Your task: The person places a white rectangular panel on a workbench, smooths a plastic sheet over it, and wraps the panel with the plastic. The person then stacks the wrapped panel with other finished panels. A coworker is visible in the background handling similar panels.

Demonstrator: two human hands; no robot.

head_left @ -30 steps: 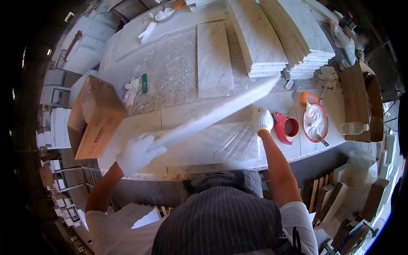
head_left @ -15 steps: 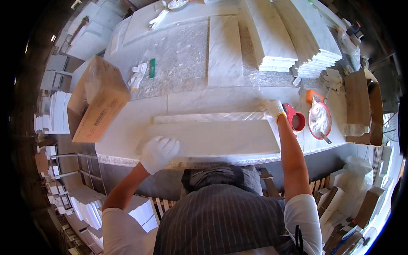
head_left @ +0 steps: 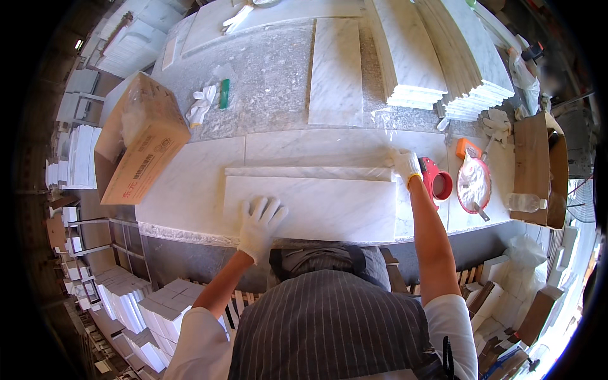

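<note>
A pale marble slab (head_left: 316,209) lies lengthwise along the near edge of the table, in front of me. My left hand (head_left: 261,221), in a white glove, rests on its left part with the fingers spread. Right behind it is the narrow visible strip of a second slab (head_left: 310,172). My right hand (head_left: 407,166), also gloved, is at the right end of that rear slab, and its fingers are too washed out to read. A red tape dispenser (head_left: 436,182) lies against the right side of this hand.
On the right are a bowl of white paste (head_left: 474,183), an orange box (head_left: 467,148), a plastic bottle (head_left: 527,202) and a cardboard box (head_left: 538,168). Stacked slabs (head_left: 411,57) and a single slab (head_left: 335,73) lie farther back. Another carton (head_left: 145,139) stands left, near loose gloves (head_left: 202,104).
The front slab has shifted left and its right end has come nearer me. My left hand went from curled at its left end to spread on top. The right hand stays about where it was.
</note>
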